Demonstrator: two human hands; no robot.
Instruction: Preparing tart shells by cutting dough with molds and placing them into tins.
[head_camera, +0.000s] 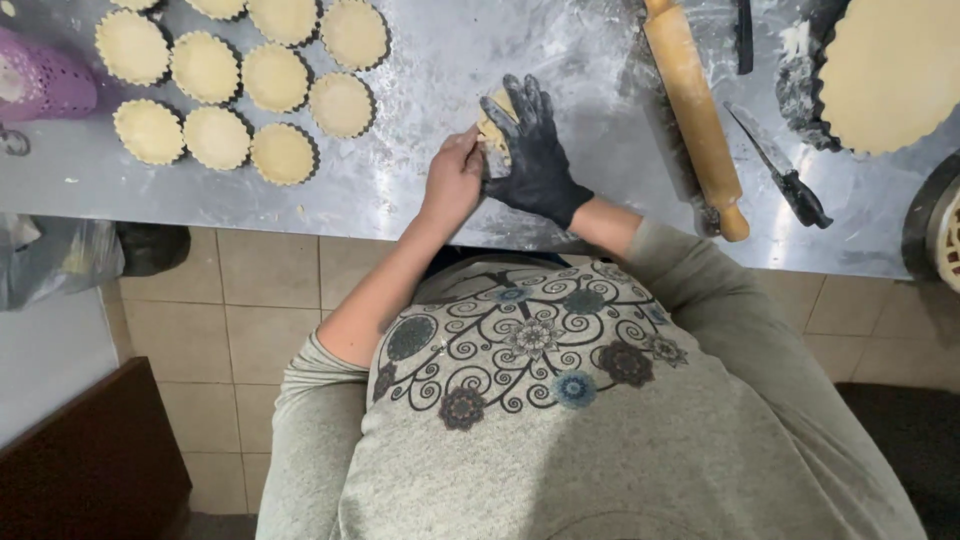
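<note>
My bare left hand (455, 180) and my black-gloved right hand (532, 155) meet over the floured steel worktop (560, 60). Between them they hold a small pale piece of dough (494, 122), which may sit in a small tin; the fingers hide most of it. The left fingertips pinch its near edge. The gloved fingers spread over its right side. Up to the left, several small fluted tins lined with dough (275, 78) lie in rows.
A wooden rolling pin (695, 115) lies to the right of my hands, with a black-handled knife (780, 165) beyond it. A large fluted tart tin filled with dough (885, 70) sits top right. A purple perforated container (40, 80) stands far left. Tiled floor shows below the worktop's edge.
</note>
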